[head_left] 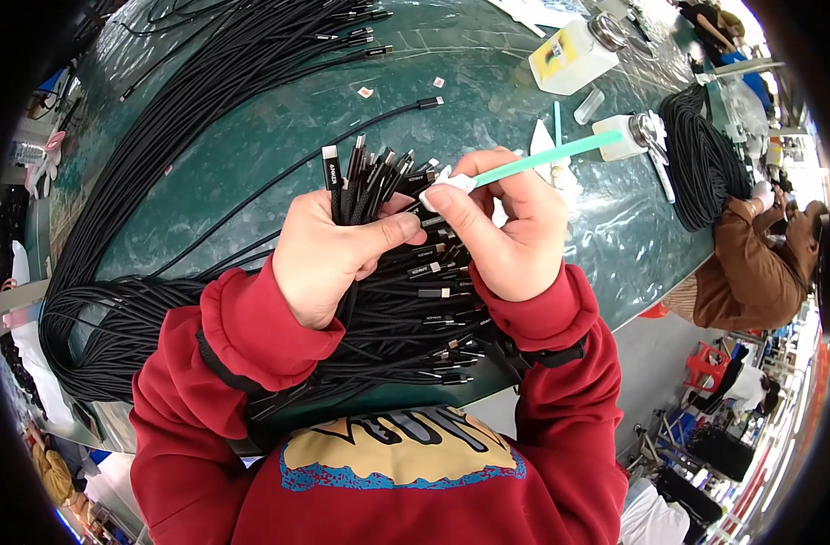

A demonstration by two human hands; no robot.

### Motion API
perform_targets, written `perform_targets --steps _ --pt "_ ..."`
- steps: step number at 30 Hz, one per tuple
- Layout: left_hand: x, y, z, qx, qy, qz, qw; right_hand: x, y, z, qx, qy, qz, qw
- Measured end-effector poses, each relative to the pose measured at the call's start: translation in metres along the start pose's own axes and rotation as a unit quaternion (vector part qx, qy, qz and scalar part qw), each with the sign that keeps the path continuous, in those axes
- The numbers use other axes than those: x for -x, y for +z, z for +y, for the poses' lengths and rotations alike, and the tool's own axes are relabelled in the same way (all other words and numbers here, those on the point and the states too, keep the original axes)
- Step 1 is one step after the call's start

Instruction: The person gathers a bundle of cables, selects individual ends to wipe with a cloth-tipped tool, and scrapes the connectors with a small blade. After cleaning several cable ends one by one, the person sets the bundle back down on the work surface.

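Observation:
My left hand (pixel 329 250) is closed round a bunch of black braided cables (pixel 365 195), their metal-tipped plugs pointing up and away from me. Between the thumb and fingers of my right hand (pixel 515 222) is a light-green stick (pixel 551 157), slanting up to the right. White cloth or tissue (pixel 447 188) is wrapped at its lower end and pinched in the same fingers. That white tip touches or nearly touches a plug at the right side of the bunch. More black cables (pixel 433 318) lie beneath both hands, plug ends toward the right.
A long bundle of black cables (pixel 161 136) curves along the table's left. At the far right stand a white bottle with a yellow label (pixel 569 59) and a smaller bottle (pixel 619 141). Beyond them lies a coiled cable bundle (pixel 696 163), near a person in brown (pixel 751 263).

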State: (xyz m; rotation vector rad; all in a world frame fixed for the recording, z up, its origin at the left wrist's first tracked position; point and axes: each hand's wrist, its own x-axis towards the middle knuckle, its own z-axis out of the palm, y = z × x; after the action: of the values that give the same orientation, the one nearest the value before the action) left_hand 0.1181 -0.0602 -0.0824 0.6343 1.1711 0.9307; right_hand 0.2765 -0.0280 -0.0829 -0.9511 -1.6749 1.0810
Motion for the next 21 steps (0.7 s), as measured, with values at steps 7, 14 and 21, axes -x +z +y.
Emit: perform_targets --steps 7,14,21 --pt "-0.002 0.000 -0.002 0.005 0.010 0.009 1.000 -0.004 0.003 0.007 0.007 -0.005 0.021 1.000" --pt "-0.003 0.001 -0.003 0.012 0.003 0.011 1.000 -0.001 -0.005 0.012 0.020 -0.055 -0.006 0.998" --pt "-0.001 0.001 -0.002 0.009 0.003 0.016 1.000 0.000 -0.004 0.014 -0.010 -0.023 0.000 1.000"
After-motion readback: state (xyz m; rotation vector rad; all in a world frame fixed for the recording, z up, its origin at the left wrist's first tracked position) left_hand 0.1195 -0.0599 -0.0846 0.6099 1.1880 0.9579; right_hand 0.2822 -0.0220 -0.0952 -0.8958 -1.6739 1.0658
